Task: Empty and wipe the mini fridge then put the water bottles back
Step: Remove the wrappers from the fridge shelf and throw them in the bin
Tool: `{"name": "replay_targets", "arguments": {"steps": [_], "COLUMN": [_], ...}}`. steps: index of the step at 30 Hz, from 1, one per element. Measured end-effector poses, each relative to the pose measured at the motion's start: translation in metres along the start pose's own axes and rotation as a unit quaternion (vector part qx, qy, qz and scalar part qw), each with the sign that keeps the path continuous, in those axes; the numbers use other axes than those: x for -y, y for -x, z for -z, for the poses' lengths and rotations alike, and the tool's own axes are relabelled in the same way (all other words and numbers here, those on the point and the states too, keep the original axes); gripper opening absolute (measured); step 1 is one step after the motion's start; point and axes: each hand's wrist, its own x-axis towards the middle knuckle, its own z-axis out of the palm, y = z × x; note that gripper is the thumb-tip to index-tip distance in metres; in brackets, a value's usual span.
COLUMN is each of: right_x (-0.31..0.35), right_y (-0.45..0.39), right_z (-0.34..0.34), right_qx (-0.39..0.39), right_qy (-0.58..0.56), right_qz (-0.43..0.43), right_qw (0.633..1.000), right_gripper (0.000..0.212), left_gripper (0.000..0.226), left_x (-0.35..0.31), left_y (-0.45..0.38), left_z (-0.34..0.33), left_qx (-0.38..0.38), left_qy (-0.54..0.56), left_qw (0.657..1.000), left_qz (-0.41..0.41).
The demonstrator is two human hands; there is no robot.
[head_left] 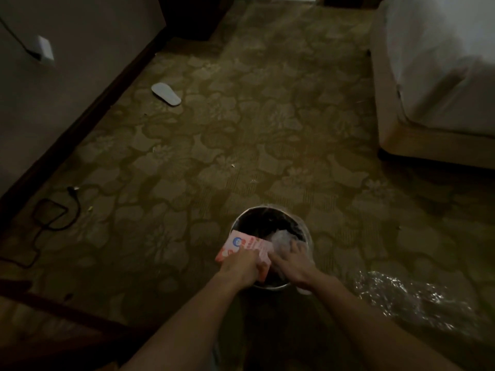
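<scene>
Patterned carpet (241, 129) covers the dim floor, with a bed (442, 76) at right and a wall (67, 36) at left. No mini fridge or water bottle shows in this view. A round metal bin (242, 214) stands on the carpet, and both hands work over its mouth. The left hand (242, 263) grips a pink carton (242, 243), fingers curled over its near edge; the carton rests tilted across the rim, partly outside. The right hand (290, 259) clutches crumpled clear plastic (281, 238) inside the bin. Judged risks: the carton may slide off the rim onto the carpet if released early; pressing down off-centre may tip the bin; any residue may spill. A loose cable (57, 210) and a white slipper (166, 93) present trip hazards in low light.
</scene>
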Motion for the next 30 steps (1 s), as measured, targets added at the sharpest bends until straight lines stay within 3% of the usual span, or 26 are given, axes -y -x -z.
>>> {"name": "replay_targets", "arguments": {"steps": [4,7,11,14,20,25,30], "right_x": [0.006,0.016,0.027,0.03,0.027,0.032,0.048], "right_y": [0.002,0.013,0.033,0.043,0.049,0.043,0.047], "right_z": [0.01,0.017,0.023,0.023,0.007,0.005,0.014], "right_qx": [-0.085,-0.194,-0.229,-0.204,-0.191,-0.203,-0.222], "right_qy": [0.027,-0.063,-0.096,-0.094,-0.027,0.006,0.095], "right_qz": [0.083,0.097,0.101,0.107,0.141,0.136,0.167], "right_qw": [0.993,0.974,0.963,0.968,0.971,0.97,0.956], "right_gripper": [0.05,0.038,0.016,0.025,0.028,0.029,0.041], "left_gripper": [0.027,0.02,0.035,0.044,0.034,0.044,0.041], "left_x": [0.003,0.004,0.007,0.012,0.025,0.015,0.02], "left_y": [0.006,0.013,0.024,0.031,0.037,0.036,0.034], "left_z": [0.003,0.011,0.019,0.015,-0.002,0.005,0.015], "left_qx": [-0.028,-0.065,-0.087,-0.077,-0.076,-0.11,-0.195], "left_qy": [0.033,0.036,0.033,0.033,0.056,0.06,-0.016], "left_qw": [0.999,0.997,0.996,0.996,0.995,0.99,0.979], "left_qz": [-0.019,-0.005,0.006,0.003,-0.016,-0.061,-0.059]}}
